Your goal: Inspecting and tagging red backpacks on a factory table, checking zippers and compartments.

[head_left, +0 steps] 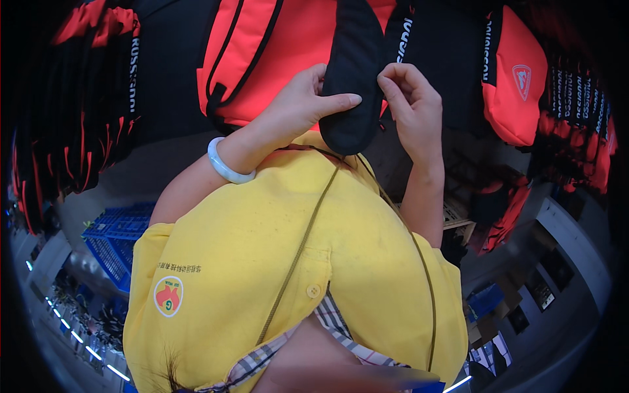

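A black padded strap (350,105) with a rounded lower end hangs over a coral-red and black bag (295,52). My left hand (304,101) grips the strap from its left side, thumb across the front and the other fingers behind it. At the strap's right edge, my right hand (416,108) is closed in a pinch of thumb and forefinger. Whatever lies between those fingertips is too small to make out. The bag has a red shoulder strap (246,42) with black edging on its left.
Stacked red and black pieces (85,98) lie at the far left, with more piled pieces (583,111) at the far right. A red and black pouch-shaped piece (514,82) rests on the right of the dark table. A blue crate (118,239) stands low on the left.
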A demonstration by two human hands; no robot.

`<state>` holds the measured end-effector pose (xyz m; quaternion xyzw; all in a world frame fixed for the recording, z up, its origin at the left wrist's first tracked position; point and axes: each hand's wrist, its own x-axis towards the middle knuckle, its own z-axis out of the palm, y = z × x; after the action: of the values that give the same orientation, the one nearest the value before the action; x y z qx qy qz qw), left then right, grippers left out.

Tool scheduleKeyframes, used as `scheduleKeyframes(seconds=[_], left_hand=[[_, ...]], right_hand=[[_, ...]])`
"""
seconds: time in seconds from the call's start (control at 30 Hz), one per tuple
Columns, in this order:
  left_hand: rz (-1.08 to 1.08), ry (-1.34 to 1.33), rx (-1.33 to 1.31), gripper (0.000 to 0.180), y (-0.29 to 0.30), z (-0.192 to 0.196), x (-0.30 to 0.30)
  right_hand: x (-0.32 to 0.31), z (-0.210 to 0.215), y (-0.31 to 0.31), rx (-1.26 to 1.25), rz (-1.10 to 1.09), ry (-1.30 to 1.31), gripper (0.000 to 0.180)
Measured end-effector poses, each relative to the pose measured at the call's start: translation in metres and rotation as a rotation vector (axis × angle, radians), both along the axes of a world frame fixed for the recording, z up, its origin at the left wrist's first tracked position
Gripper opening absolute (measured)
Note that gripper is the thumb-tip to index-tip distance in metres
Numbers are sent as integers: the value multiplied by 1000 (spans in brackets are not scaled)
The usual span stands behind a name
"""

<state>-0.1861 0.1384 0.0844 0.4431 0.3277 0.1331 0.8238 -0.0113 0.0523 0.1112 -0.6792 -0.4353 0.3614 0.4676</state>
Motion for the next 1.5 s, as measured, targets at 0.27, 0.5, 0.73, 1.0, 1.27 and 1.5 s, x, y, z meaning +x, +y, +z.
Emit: scheduleKeyframes(seconds=[0.27, 0.5, 0.73, 1.0, 1.27, 1.5], left_hand=[[39, -44, -91, 41, 2, -2, 0], [152, -5, -181, 58, 2, 1, -9], [116, -44, -59, 61, 8, 2, -21], [57, -5, 224, 74, -4, 10, -34], [-92, 304, 740, 98, -21, 24, -49], [-82, 372, 753, 97, -30, 31, -60]], right_hand=[[-13, -9, -24, 334, -285, 98, 11], [-32, -12, -97, -30, 455, 300, 70], [-29, -86, -175, -640, -90, -148, 59], [6, -194, -268, -929, 113, 115, 33], [47, -6, -108, -183, -215, -270, 15], [14, 46, -20, 39, 343, -606, 22]])
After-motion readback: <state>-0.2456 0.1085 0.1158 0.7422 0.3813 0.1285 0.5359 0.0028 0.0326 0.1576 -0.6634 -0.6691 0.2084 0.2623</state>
